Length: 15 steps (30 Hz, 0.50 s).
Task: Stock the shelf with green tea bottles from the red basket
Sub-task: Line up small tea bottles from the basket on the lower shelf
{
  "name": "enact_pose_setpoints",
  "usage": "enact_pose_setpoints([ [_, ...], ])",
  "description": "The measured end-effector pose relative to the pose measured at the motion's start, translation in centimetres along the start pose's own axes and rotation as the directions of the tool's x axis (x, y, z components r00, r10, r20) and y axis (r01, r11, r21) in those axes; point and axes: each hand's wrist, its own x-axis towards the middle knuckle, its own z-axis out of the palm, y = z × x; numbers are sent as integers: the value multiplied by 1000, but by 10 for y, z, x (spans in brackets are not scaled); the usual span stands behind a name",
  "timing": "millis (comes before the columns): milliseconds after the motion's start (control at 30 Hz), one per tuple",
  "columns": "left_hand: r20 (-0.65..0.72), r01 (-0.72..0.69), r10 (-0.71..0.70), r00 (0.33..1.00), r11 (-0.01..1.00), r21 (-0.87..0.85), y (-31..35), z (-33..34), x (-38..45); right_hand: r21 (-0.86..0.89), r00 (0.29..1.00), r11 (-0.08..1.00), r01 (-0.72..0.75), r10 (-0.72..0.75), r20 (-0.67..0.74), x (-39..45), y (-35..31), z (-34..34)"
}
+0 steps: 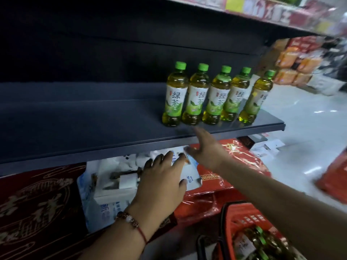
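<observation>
Five green tea bottles (216, 94) stand in a row on the dark shelf (75, 128); both hands empty, fingers spread: right hand (206, 149) by the shelf edge, left hand (163, 177) lower. Between placements, I reckon. Next: reach into the red basket (242, 218) w/ more bottles, grab one, set it left of the row.

A dim shop aisle: pale glossy floor (300, 117) catches light streaks, orange packs (293, 66) are stacked far right, and red boxes (234, 166) and white cartons (112, 184) sit low.

Both grips reach forward, left grip (161, 177) and right grip (205, 147) spread, holding nothing
</observation>
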Motion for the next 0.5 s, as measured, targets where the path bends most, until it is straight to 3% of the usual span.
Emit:
enact_pose_setpoints([
  [100,54,-84,84,995,996,9,25,12,-6,-239,992,971,34,-4,124,-59,31,-11],
  [267,164,-228,224,961,974,5,77,38,-17,-363,980,931,-44,112,167,-150,88,-15],
  [500,431,-479,419,799,877,35,148,103,-37,-400,908,892,-211,331,258,-236,151,-2],
])
